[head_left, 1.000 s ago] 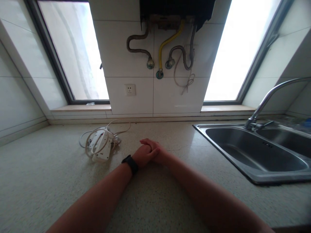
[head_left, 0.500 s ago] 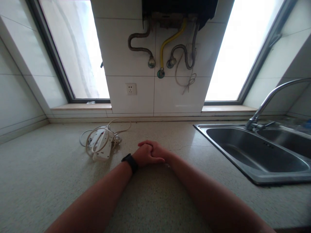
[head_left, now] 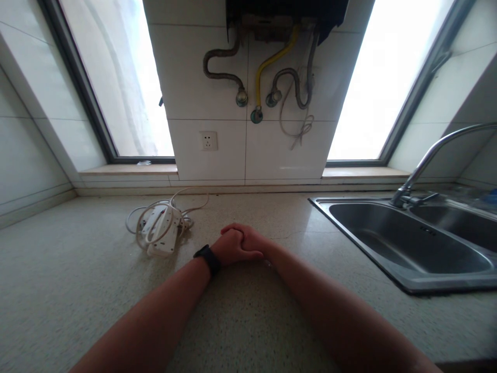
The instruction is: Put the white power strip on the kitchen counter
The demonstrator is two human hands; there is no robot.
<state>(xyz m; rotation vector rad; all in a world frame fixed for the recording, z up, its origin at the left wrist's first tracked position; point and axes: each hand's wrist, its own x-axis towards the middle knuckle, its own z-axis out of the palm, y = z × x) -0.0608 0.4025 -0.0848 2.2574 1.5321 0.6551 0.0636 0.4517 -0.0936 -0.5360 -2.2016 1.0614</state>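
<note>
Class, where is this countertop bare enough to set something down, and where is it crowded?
Bare countertop lies left of the power strip and between the right forearm and sink. Crowded spots: cord looped over the power strip; left hand clasping right hand.

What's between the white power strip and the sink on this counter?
In the head view, the left hand and right hand, clasped together, come between the power strip and the sink.

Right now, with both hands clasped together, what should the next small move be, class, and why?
I'd suggest gently parting the left hand from the right hand: they are clasped together, so neither looks free to handle the white power strip lying on the counter to their left.
</note>
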